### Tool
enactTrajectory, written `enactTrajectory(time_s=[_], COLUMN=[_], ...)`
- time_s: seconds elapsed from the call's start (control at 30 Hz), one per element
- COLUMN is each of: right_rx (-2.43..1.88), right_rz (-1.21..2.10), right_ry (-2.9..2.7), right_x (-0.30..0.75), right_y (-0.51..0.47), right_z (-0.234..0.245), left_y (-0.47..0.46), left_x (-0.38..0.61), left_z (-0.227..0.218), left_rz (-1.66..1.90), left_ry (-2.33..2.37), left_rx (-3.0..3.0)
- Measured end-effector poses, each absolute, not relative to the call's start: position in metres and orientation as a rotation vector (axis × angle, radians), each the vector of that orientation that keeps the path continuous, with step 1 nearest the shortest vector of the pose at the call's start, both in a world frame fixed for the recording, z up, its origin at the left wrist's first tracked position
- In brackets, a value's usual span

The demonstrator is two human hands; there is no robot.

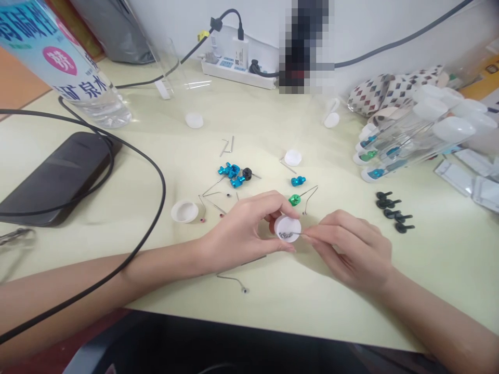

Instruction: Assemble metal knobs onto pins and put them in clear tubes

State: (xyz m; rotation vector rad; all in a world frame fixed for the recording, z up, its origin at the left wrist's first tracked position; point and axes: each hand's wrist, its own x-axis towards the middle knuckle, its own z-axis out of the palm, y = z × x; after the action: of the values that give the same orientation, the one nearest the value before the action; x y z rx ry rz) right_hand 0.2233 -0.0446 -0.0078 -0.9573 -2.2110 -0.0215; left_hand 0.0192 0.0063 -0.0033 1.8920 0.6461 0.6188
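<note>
My left hand (249, 228) holds a small white cap (288, 224) between thumb and fingers, its hollow side tipped toward me. Tiny metal pieces (286, 236) lie at the bottom of that cap. From the right, my right hand (346, 249) pinches a thin metal rod (299, 234) whose tip reaches into the cap. Just behind the cap sits a green metal part (294, 200) with a bent wire by it. A blue metal part (298, 181) is a little farther off. Bent wires (230, 278) lie near my left forearm.
Blue parts (229, 170) and a black round part (247, 173) lie mid-table. A white cap (184, 212) stands left. Black screws (390, 203) and capped clear tubes (409, 135) are right. A black cable (156, 171) crosses over my left forearm; a water bottle (74, 67) stands behind.
</note>
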Motion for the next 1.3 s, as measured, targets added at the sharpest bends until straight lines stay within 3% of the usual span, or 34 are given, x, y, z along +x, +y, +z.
enactTrajectory(time_s=[1.3], right_rx=[-0.898], right_rz=[-0.038], right_ry=[-2.289], right_x=[0.2223], right_y=[-0.0494], right_z=[-0.0091], left_y=[0.004], left_x=[0.0191], left_z=[-0.0073], left_rz=[0.618], left_ry=[0.585], left_rx=[1.94])
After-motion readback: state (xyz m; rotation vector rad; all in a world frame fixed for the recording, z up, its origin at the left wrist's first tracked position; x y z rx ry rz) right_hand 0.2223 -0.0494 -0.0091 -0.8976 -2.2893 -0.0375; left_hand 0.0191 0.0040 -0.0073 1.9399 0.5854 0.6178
